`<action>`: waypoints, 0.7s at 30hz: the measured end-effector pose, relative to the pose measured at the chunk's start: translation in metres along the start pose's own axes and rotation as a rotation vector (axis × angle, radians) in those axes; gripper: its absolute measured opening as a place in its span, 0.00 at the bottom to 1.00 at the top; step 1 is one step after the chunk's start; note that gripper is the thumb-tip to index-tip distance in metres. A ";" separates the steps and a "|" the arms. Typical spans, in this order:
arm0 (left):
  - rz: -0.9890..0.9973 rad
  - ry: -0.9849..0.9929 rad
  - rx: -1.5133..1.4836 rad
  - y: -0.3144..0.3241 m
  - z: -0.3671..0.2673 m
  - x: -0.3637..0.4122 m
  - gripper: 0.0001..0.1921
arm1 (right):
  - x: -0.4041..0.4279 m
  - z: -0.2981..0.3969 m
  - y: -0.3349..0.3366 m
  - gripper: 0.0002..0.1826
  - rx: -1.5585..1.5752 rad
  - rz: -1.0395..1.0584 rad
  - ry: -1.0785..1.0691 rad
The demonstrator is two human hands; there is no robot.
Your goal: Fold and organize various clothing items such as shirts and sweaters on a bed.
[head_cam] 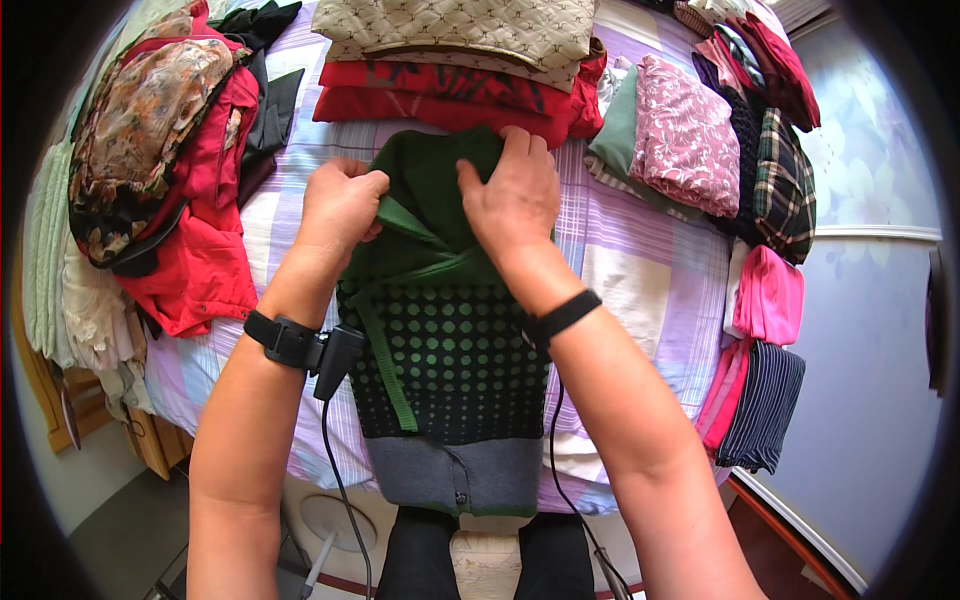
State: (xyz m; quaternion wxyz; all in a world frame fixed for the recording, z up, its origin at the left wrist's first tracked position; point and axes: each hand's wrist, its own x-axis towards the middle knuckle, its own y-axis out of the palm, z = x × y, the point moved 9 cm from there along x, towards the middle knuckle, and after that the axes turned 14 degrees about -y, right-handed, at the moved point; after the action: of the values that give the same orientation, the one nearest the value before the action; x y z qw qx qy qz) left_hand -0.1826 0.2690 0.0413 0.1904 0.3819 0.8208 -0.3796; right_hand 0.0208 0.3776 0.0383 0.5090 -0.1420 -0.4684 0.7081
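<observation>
A green, black and grey knitted garment (450, 352) lies lengthwise before me, its grey lower band over the bed's near edge. Its upper part is plain dark green with a hood or wide collar (420, 169); green dots cover the black middle. A ribbed green strip (386, 367) hangs loose down its left side. My left hand (341, 199) pinches the green fabric at the upper left, with thumb and fingers together. On the upper right of the same fabric rests my right hand (517, 187), its thumb spread from the fingers. Its palm side is hidden.
Folded red clothes (427, 101) and a quilted beige garment (465, 30) are stacked just beyond. A red jacket (210, 262) and floral cloth (150, 112) lie heaped at left. Several folded garments, including a pink patterned one (686, 135), line the right. Cables (334, 457) trail from wrist straps.
</observation>
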 end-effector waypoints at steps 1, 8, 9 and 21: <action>0.009 0.012 -0.032 0.003 -0.003 -0.002 0.17 | -0.007 0.015 -0.012 0.41 -0.038 -0.108 -0.119; 0.143 0.157 -0.115 0.059 -0.037 -0.010 0.21 | -0.013 -0.001 0.030 0.60 -0.107 0.104 0.017; 0.211 0.176 -0.141 0.069 -0.039 -0.009 0.22 | -0.012 0.001 0.029 0.59 -0.142 0.112 0.002; 0.121 0.224 0.200 0.030 0.003 0.069 0.29 | -0.019 -0.048 0.012 0.34 0.506 0.012 0.208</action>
State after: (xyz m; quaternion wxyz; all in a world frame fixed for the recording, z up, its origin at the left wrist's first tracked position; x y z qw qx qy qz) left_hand -0.2031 0.3120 -0.0165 0.0812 0.4879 0.7706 -0.4020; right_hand 0.0548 0.3862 -0.0014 0.5693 -0.0852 -0.2209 0.7873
